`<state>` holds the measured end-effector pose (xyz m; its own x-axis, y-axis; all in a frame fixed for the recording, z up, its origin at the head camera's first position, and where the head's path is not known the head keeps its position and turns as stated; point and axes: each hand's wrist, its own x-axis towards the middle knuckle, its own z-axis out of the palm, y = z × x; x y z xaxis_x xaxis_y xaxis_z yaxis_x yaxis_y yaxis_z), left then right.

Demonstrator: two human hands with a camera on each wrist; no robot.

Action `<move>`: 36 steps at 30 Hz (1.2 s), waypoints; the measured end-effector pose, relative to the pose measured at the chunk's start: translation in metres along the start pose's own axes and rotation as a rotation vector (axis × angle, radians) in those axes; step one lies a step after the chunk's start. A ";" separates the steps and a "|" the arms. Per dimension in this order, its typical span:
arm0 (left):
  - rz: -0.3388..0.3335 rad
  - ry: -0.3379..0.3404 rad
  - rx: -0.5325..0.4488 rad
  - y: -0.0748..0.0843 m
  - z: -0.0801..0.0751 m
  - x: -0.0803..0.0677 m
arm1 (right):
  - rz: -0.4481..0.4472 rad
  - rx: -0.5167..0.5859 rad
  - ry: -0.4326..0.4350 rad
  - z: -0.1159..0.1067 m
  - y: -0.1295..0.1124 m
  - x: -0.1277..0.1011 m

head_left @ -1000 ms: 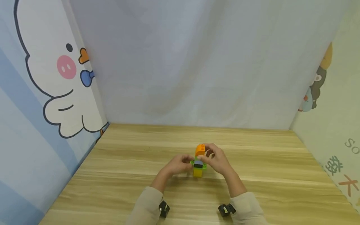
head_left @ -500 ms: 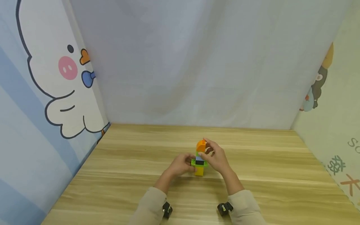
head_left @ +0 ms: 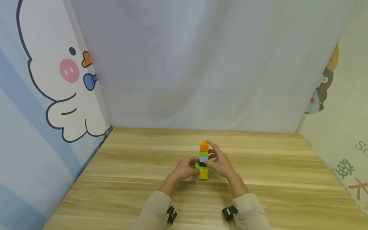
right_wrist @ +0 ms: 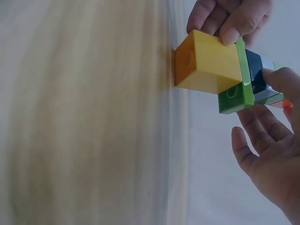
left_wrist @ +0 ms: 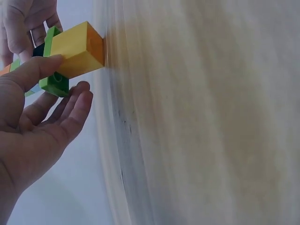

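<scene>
Block tower [head_left: 203, 161] standing upright at mid-bench [head_left: 287, 188], yellow brick at its base, orange piece on top. Left hand [head_left: 184, 169] pinches the yellow base and green plate; right hand [head_left: 219, 163] pinches the upper bricks.

We have seated the orange piece [head_left: 204, 146] on the block tower [head_left: 203, 163] above our left hand's [head_left: 184, 169] grip; our right hand [head_left: 219, 163] now steadies the upper blocks.

Head view high, looking down, wrist views close, sideways, sharing block tower [head_left: 203, 161].
</scene>
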<state>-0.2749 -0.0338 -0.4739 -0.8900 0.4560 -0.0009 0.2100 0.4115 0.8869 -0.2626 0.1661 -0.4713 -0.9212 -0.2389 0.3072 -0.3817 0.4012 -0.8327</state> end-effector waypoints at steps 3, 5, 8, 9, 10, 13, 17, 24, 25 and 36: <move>0.007 0.018 0.013 -0.001 0.002 0.000 | 0.006 -0.018 0.001 0.001 0.001 0.001; 0.007 0.030 0.016 -0.002 0.003 0.001 | 0.014 -0.029 0.010 0.002 0.002 0.002; -0.006 0.039 0.010 -0.003 0.005 0.001 | 0.033 -0.035 0.018 0.002 0.004 0.004; -0.010 0.042 0.004 -0.003 0.005 0.001 | 0.041 -0.033 0.020 0.002 0.004 0.004; -0.009 0.044 -0.002 -0.003 0.005 0.000 | 0.049 -0.028 0.020 0.002 0.004 0.005; 0.001 0.046 -0.008 -0.003 0.005 0.000 | 0.068 -0.009 0.016 0.001 0.004 0.006; 0.013 0.040 -0.010 0.000 0.003 0.001 | 0.099 0.019 0.003 -0.001 0.005 0.008; -0.008 0.032 -0.027 -0.001 0.005 -0.001 | 0.150 0.050 -0.022 0.000 0.010 0.009; -0.013 0.028 -0.029 -0.002 0.005 -0.001 | 0.154 0.055 -0.026 0.000 0.011 0.009; -0.075 -0.001 -0.046 0.001 0.000 0.004 | 0.160 0.043 -0.067 -0.002 0.015 0.012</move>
<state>-0.2781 -0.0314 -0.4736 -0.9022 0.4259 -0.0689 0.1237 0.4084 0.9044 -0.2798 0.1706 -0.4795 -0.9622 -0.2343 0.1387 -0.2256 0.4008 -0.8879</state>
